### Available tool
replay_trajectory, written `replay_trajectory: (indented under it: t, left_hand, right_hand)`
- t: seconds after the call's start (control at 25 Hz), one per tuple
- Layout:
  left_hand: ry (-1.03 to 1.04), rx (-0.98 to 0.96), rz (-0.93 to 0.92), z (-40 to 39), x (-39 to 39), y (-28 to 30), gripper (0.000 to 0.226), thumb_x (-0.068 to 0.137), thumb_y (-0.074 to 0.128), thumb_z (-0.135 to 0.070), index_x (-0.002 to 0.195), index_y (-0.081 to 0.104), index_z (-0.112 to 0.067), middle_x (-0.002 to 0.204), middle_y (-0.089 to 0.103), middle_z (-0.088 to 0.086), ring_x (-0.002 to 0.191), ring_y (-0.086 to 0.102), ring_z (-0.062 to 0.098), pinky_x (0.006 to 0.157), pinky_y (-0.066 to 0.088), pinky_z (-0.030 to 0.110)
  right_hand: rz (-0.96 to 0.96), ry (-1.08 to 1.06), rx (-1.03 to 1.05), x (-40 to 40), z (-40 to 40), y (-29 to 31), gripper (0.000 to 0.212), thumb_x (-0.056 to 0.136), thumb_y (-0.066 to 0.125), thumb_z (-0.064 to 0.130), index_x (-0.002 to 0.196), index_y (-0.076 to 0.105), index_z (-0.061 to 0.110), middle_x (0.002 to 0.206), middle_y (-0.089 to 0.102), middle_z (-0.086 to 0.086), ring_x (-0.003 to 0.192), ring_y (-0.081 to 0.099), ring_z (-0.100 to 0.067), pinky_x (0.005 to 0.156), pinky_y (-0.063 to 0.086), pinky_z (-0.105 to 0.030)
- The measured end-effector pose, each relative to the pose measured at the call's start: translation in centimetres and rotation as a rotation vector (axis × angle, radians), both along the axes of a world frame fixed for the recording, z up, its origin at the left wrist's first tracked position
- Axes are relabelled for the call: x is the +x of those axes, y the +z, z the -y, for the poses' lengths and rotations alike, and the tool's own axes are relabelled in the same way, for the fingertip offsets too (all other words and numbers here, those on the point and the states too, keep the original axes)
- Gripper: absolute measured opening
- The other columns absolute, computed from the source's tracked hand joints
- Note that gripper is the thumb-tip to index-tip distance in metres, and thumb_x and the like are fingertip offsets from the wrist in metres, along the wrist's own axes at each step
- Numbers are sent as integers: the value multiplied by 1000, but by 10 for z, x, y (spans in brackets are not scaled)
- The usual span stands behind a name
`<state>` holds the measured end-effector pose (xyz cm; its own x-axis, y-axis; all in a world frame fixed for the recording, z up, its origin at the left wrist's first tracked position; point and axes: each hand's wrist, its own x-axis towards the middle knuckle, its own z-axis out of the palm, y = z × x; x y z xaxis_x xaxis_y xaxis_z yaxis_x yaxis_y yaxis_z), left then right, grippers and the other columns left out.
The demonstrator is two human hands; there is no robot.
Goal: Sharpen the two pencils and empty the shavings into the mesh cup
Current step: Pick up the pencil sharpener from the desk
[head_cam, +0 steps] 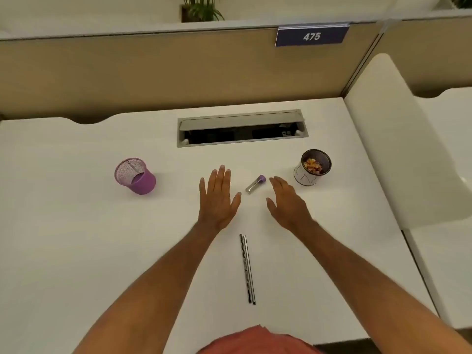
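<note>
- White counter (76, 238) backed by a beige partition (127, 72).
- Grey cable hatch (242, 127), lid raised, near the counter's far edge.
- Blue sign (312, 36) reading "475" on the partition's top.
- Potted plant (198, 8) behind the partition.

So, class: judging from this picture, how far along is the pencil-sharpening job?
Nothing looks done yet. The two pencils lie side by side on the desk, untouched. The left hand and right hand are open and hold nothing; the sharpener lies between them. Sharpening both pencils and emptying shavings into the purple mesh cup remain.
</note>
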<state>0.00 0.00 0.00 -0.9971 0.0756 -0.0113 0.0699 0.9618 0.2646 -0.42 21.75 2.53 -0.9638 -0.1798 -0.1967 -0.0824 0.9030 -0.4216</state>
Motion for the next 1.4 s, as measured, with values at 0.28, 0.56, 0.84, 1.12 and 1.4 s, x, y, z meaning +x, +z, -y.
replay_trajectory:
  t: [0.28, 0.56, 0.84, 1.12, 1.4]
  left_hand:
    - [-47, 68, 134, -24, -39, -25, 57, 103, 37, -48, 151, 39, -18, 163, 29, 6, 152, 22, 27, 124, 11, 53]
    - [-54, 143, 133, -44, -60, -37, 54, 95, 56, -48, 141, 52, -18, 146, 51, 5, 130, 47, 26, 100, 39, 40]
    - [-57, 284, 213, -55, -65, -39, 35, 97, 63, -33, 125, 60, -13, 119, 62, 8, 106, 56, 27, 88, 48, 39]
    - [-13, 443, 217, -49, -67, -33, 28, 97, 62, -22, 123, 66, -13, 115, 66, 8, 107, 57, 27, 92, 49, 40]
    - [-148, 522, 233, -25, -45, -17, 26, 98, 62, -21, 122, 70, -13, 113, 70, 6, 105, 59, 23, 94, 46, 35]
  right_hand:
    - [39, -19, -8, -41, 7, -27, 59, 100, 54, 24, 155, 33, 15, 157, 39, -5, 141, 40, -24, 105, 48, -41]
    - [3, -29, -20, -64, 10, -53, 57, 94, 54, 0, 147, 46, 16, 144, 50, -6, 128, 48, -25, 95, 52, -37]
    - [-8, -19, -78, -69, 5, -63, 34, 99, 55, 9, 133, 60, 15, 129, 59, -9, 117, 52, -28, 86, 53, -39]
    - [57, -49, -333, -69, -1, -55, 34, 102, 54, 11, 136, 59, 11, 134, 63, -7, 117, 59, -22, 100, 48, -31]
    - [228, -145, -590, -47, -2, -30, 28, 90, 76, 15, 116, 70, 24, 111, 71, 8, 85, 68, -2, 76, 51, -10]
